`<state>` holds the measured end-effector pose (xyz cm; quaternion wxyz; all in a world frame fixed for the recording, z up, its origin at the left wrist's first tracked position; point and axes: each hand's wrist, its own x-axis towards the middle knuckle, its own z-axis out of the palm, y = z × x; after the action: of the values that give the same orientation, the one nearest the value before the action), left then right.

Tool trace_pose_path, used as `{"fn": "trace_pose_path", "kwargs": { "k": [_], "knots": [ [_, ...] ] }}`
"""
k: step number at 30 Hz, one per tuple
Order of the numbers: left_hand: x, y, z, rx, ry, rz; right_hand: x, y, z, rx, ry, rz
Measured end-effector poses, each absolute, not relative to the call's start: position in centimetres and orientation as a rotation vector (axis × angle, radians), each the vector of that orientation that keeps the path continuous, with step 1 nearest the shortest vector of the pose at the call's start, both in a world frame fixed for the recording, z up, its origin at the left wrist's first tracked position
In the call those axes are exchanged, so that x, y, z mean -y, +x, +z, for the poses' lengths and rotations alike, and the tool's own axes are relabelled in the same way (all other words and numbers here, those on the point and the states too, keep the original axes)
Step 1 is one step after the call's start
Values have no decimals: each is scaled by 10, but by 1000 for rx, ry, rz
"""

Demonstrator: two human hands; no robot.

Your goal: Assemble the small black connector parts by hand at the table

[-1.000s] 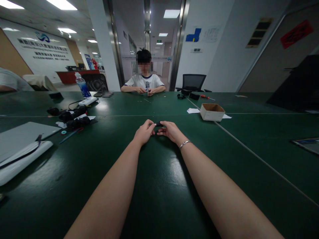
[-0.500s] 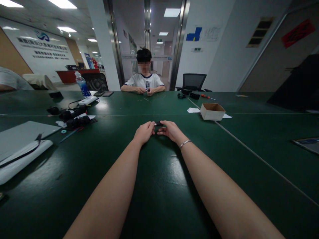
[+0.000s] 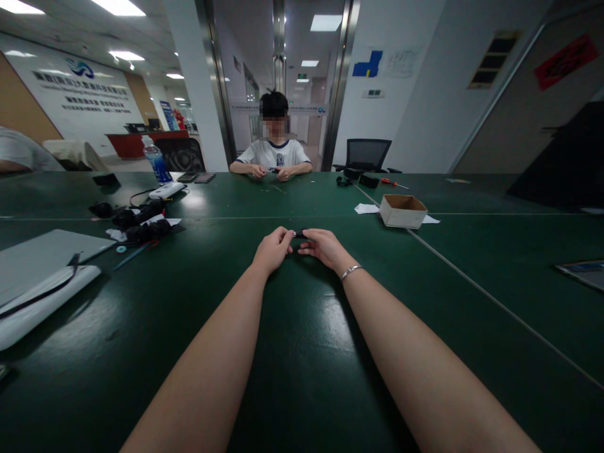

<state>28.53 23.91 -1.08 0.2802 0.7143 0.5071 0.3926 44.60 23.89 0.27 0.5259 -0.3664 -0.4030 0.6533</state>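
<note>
Spanning the narrow gap between the left hand (image 3: 275, 247) and the right hand (image 3: 325, 246), a small black piece (image 3: 300, 234) is held over the middle of the bench (image 3: 302, 352). Its silvery end is pinched at the left fingertips, where the grip is closed. By the right thumb and forefinger the dark end is grasped, that grip being closed too, while the other right fingers are held loosely curled below. Whether the bench is touched by the piece cannot be told. A silver bracelet (image 3: 352, 271) is worn around the right wrist. Farther off to the right, an open box (image 3: 402, 218) is seen, with white paper (image 3: 366, 209) just beside it; behind that, a red-handled screwdriver (image 3: 389, 182) is laid. Across the bench, a person (image 3: 278, 155) in a white shirt is seated, something small being handled there.
</note>
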Motion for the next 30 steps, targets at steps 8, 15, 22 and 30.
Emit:
{"fn": "trace_pose_path", "kwargs": {
  "k": [8, 15, 22, 30],
  "knots": [
    [-241, 286, -12, -1393, 1934, 1075, -238, 445, 1, 992, -895, 1534],
    [-239, 285, -8, -1458, 1928, 1066, -238, 443, 1, 988, -945, 1478],
    [-237, 280, -2, -1649, 1950, 1163, -236, 442, 3, 1153, -997, 1508],
    [-243, 289, -7, -1200, 1563, 1305, -238, 438, 0, 1419, -1040, 1448]
  ]
}}
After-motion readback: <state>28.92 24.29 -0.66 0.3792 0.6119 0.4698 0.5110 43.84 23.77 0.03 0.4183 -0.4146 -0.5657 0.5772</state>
